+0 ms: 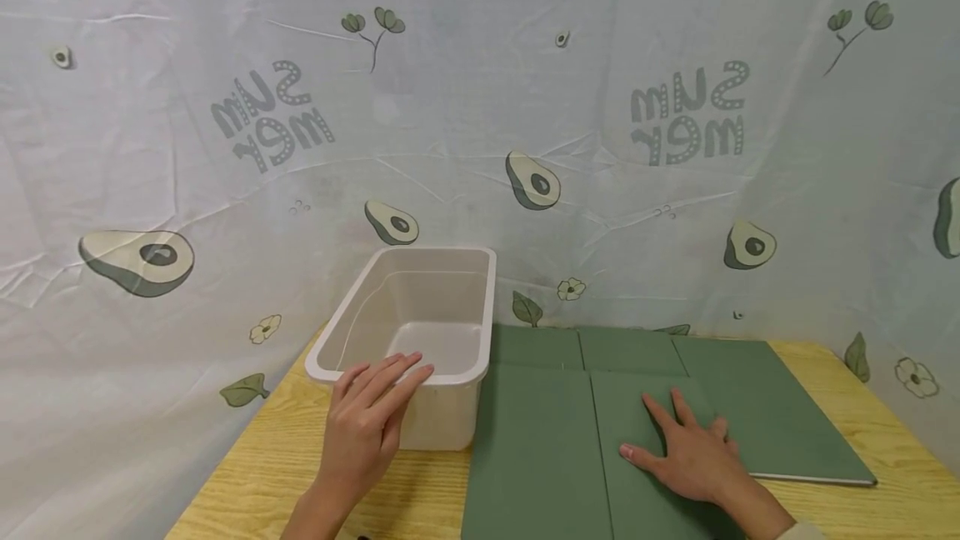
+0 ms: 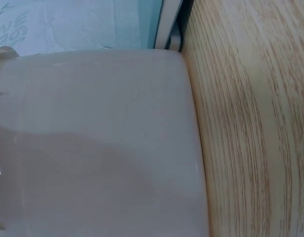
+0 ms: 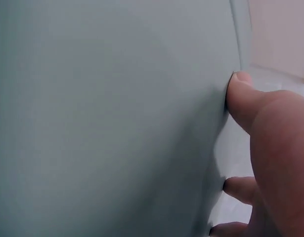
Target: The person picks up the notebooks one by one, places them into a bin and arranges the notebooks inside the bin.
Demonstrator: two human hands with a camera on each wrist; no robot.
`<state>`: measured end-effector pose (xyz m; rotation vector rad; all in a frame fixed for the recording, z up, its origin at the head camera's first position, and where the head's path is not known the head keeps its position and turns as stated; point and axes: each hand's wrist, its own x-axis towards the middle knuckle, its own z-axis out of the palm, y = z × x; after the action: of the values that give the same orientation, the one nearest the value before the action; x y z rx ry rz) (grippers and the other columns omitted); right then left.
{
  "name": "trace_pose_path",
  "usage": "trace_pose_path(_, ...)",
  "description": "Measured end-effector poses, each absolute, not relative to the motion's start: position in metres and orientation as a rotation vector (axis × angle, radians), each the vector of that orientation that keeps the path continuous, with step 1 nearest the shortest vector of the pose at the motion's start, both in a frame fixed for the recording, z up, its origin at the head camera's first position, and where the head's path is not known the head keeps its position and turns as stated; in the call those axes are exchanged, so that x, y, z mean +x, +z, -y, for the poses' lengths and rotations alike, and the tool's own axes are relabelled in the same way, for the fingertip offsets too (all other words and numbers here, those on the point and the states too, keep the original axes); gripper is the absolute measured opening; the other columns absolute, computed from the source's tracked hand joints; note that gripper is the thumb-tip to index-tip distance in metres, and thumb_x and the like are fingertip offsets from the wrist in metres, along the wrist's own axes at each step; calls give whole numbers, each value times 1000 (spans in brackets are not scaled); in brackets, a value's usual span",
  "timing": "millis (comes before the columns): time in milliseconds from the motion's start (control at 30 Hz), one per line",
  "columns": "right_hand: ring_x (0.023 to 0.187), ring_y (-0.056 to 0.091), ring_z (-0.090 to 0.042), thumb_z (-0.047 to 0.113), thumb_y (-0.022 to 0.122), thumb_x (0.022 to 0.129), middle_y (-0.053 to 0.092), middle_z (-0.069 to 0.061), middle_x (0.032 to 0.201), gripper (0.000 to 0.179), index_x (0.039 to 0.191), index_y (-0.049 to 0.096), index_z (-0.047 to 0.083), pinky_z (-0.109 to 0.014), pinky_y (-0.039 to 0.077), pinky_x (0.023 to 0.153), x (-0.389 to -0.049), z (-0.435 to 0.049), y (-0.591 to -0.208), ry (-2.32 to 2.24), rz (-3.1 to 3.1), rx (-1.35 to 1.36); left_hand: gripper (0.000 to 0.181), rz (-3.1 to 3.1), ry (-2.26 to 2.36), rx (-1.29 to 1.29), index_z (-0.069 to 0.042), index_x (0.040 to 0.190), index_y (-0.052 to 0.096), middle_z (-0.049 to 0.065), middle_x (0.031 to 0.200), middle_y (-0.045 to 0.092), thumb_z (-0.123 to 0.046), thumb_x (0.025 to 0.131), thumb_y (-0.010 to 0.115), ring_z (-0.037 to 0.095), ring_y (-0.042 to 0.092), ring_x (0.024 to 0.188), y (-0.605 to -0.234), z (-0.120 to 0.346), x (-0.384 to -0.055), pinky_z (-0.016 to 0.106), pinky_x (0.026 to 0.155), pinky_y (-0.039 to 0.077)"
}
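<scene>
A cream plastic bin (image 1: 438, 419), with nothing visible inside, stands upright left of the middle of the table. My left hand (image 1: 363, 415) rests on its near rim, fingers extended over the edge; the thumb is mostly hidden. The left wrist view shows the bin's smooth outer wall (image 2: 102, 113) up close. To the right of the bin lie large flat green panels (image 1: 536, 448), partly overlapping, with dark seams. My right hand (image 1: 693, 452) rests on the upper panel with fingers spread. In the right wrist view its thumb (image 3: 270, 118) and fingertips touch the green surface (image 3: 92, 98).
The wood-grain table (image 1: 258, 465) carries everything. A whitish curtain (image 1: 465, 90) printed with avocados and flowers hangs close behind and at the left. One green panel (image 1: 780, 415) reaches far right, showing a pale lower edge. The bin stands directly against the panels' left side.
</scene>
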<state>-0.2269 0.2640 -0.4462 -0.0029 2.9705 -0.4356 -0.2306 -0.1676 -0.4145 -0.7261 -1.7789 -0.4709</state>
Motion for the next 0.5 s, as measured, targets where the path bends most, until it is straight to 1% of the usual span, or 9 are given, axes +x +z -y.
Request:
trace_pose_path(133, 119, 36, -85, 82, 65, 86, 20, -41, 167, 109, 163, 40, 9, -81, 39, 87, -229, -264, -442, -474, -2960, 37, 33, 1785, -473, -725, -18, 124, 80, 8, 124, 79, -26, 113, 50, 30, 74, 110, -415, 168, -230, 49, 101, 41)
trace_pose_path(200, 123, 31, -88, 83, 68, 83, 19, -42, 166, 113, 162, 41, 7, -83, 39, 87, -230, -264, -440, -510, -2953, 59, 33, 1785, -473, -724, -18, 124, 80, 8, 125, 79, -26, 113, 50, 30, 74, 111, -415, 168, -230, 49, 101, 41)
trace_pose_path(233, 122, 32, -87, 83, 70, 81, 19, -43, 166, 115, 162, 41, 7, -82, 41, 85, -231, -265, -439, -528, -2950, 69, 33, 1785, -473, -723, -18, 124, 80, 8, 125, 79, -26, 113, 50, 30, 74, 111, -415, 168, -230, 49, 101, 41)
trace_pose_path(333, 124, 31, -88, 78, 76, 79, 18, -47, 163, 115, 160, 43, 3, -80, 44, 83, -233, -270, -438, -596, -2957, 80, 33, 1785, -471, -721, -18, 124, 80, 8, 125, 79, -26, 113, 50, 30, 74, 111, -415, 168, -230, 49, 100, 41)
trace_pose_path(400, 129, 33, -84, 73, 79, 80, 20, -50, 161, 114, 158, 44, -1, -82, 42, 88, -235, -274, -437, -648, -2969, 68, 33, 1786, -469, -719, -18, 124, 80, 8, 125, 79, -26, 113, 50, 29, 74, 111, -415, 168, -230, 49, 100, 41)
trace_pose_path(500, 136, 35, -77, 65, 81, 84, 25, -52, 158, 110, 158, 42, -6, -81, 41, 96, -238, -281, -434, -750, -2974, 47, 33, 1791, -469, -715, -18, 124, 80, 7, 125, 79, -26, 113, 49, 29, 74, 111, -415, 168, -230, 49, 101, 41)
